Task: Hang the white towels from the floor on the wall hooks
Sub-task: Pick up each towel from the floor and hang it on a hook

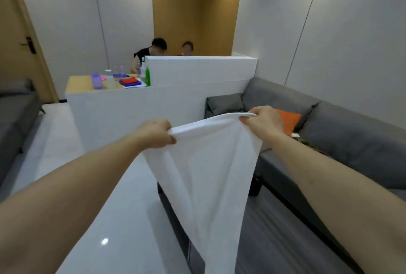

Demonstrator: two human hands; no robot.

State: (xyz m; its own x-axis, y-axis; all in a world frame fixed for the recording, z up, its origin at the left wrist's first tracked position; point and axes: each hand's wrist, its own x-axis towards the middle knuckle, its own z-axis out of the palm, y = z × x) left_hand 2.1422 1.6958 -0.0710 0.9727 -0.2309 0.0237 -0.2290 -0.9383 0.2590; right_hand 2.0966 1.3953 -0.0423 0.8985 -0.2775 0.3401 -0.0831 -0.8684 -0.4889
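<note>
Holding the white towel (pixel 204 164) stretched between both hands, the person keeps its top edge roughly level in front of the chest, and the rest of the cloth hangs straight down towards the floor (pixel 274 240). The left hand (pixel 157 134) pinches one upper corner with curled fingers; the right hand (pixel 262 121) grips the other corner a little higher and farther forward. The towel's long axis therefore runs vertically, with the short top hem spanning the two hands.

No wall hook can be seen from here, so I cannot tell which way the towel must travel. The walls in sight are plain panels, and the person will likely have to turn to find the hooks.

Room to move is tight low down. The glossy desk (pixel 105 218) lies just to the left of the hanging cloth, and the grey sofa (pixel 340 142) runs along the right, leaving a narrow strip of floor between them. The white partition (pixel 197 71) closes off the way ahead. The towel's lower end passes out of view, so whether it clears the floor is unclear.
</note>
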